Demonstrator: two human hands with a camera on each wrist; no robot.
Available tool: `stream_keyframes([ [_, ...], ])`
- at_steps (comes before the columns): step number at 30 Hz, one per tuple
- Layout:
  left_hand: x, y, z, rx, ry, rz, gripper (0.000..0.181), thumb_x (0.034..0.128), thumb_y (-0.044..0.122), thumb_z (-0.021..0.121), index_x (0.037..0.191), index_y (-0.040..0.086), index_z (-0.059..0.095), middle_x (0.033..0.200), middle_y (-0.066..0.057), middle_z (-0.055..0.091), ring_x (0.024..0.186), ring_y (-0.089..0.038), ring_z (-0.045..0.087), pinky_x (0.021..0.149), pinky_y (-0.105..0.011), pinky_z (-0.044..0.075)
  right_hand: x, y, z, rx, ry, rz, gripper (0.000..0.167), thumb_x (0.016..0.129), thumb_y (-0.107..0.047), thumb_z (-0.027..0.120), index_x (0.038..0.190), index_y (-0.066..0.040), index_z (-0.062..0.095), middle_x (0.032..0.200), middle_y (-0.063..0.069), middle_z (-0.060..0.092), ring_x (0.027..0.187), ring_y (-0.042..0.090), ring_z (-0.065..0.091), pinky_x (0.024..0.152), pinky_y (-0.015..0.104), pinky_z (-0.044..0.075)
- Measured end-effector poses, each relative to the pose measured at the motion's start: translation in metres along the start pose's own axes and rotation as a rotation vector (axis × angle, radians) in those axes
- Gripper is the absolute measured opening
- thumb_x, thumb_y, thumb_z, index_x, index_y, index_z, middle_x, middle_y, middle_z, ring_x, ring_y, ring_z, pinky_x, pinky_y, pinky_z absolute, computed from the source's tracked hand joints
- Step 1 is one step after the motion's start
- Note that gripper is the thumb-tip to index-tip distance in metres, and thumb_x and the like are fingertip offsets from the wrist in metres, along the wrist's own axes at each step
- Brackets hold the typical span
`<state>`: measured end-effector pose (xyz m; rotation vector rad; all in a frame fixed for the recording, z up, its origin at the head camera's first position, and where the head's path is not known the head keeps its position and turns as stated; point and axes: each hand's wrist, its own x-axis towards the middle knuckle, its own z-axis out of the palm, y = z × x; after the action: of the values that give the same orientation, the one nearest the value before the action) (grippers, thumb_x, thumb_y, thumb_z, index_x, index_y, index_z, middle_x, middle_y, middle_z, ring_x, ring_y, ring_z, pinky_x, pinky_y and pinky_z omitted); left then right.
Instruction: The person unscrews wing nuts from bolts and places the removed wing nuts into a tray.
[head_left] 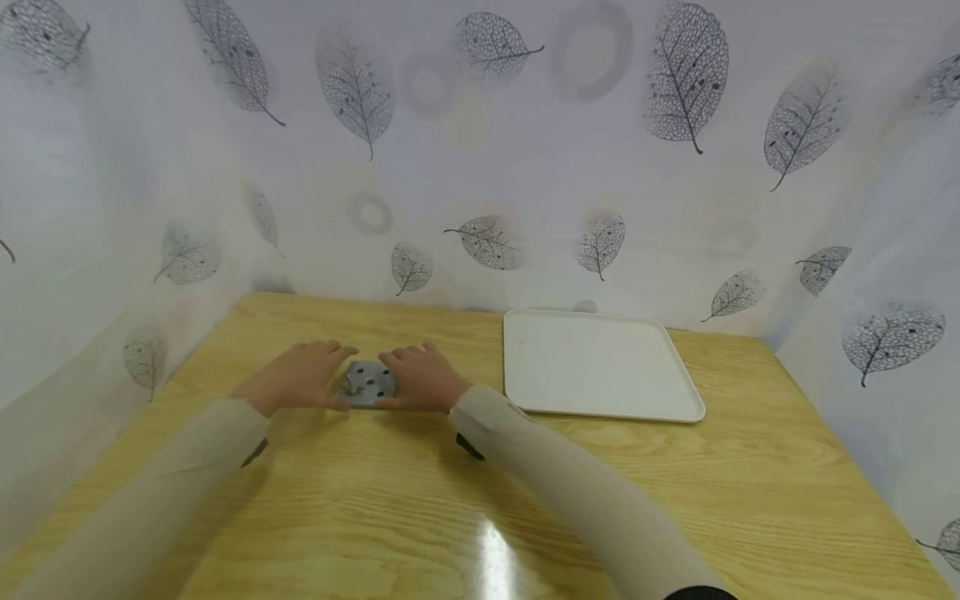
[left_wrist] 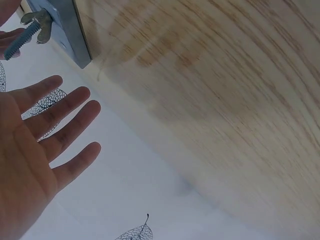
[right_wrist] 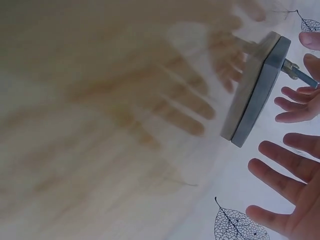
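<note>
A grey metal plate (head_left: pixel 373 370) with several dark holes lies on the wooden table between the two hands. From its face a threaded bolt (left_wrist: pixel 22 40) sticks up, with a wing nut (left_wrist: pixel 45 26) on it. The left hand (head_left: pixel 306 377) is beside the plate's left edge, and the left wrist view shows its fingers spread and apart from the plate. At the right edge, the right hand (head_left: pixel 426 379) partly covers the plate in the head view. In the right wrist view its fingers (right_wrist: pixel 282 180) are extended, apart from the plate.
A white rectangular tray (head_left: pixel 592 367) lies on the table to the right of the hands. Behind and at both sides of the wooden table (head_left: pixel 360 500) hangs a pale curtain (head_left: pixel 480 167) printed with leaves.
</note>
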<state>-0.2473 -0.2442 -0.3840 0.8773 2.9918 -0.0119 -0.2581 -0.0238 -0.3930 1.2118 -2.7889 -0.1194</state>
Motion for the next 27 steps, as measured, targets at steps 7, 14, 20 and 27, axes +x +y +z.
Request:
stream_keyframes([
  [7, 0.005, 0.001, 0.0, -0.022, -0.026, 0.0, 0.095, 0.0634, 0.058, 0.076, 0.131, -0.002, 0.047, 0.12, -0.022, 0.058, 0.104, -0.037, 0.058, 0.088, -0.056, 0.047, 0.01, 0.0, 0.004, 0.009, -0.089, 0.035, 0.082, 0.081, -0.068, 0.053, 0.142, -0.015, 0.038, 0.135, 0.001, 0.053, 0.119, 0.016, 0.054, 0.103, 0.042, 0.041],
  [14, 0.011, 0.001, 0.006, -0.062, -0.062, -0.013, 0.096, 0.0606, 0.057, 0.078, 0.131, -0.001, 0.047, 0.118, -0.019, 0.059, 0.097, -0.03, 0.059, 0.084, -0.051, 0.05, 0.017, 0.002, 0.01, 0.084, -0.165, 0.059, 0.086, 0.079, -0.066, 0.059, 0.143, -0.013, 0.037, 0.135, 0.001, 0.052, 0.115, 0.013, 0.055, 0.097, 0.035, 0.046],
  [20, 0.017, 0.0, 0.008, -0.085, -0.096, -0.002, 0.093, 0.0603, 0.053, 0.08, 0.129, -0.001, 0.049, 0.121, -0.018, 0.058, 0.096, -0.026, 0.059, 0.083, -0.047, 0.051, 0.024, 0.002, 0.015, 0.125, -0.211, 0.059, 0.088, 0.076, -0.062, 0.065, 0.142, -0.01, 0.038, 0.131, 0.002, 0.054, 0.109, 0.012, 0.054, 0.09, 0.028, 0.048],
  [27, 0.023, -0.002, 0.01, -0.115, -0.103, 0.022, 0.087, 0.0588, 0.049, 0.082, 0.124, -0.001, 0.053, 0.105, -0.007, 0.059, 0.084, -0.016, 0.055, 0.073, -0.034, 0.051, 0.03, 0.004, 0.015, 0.14, -0.245, 0.06, 0.09, 0.072, -0.063, 0.068, 0.139, -0.01, 0.041, 0.126, 0.0, 0.053, 0.101, 0.01, 0.051, 0.081, 0.023, 0.048],
])
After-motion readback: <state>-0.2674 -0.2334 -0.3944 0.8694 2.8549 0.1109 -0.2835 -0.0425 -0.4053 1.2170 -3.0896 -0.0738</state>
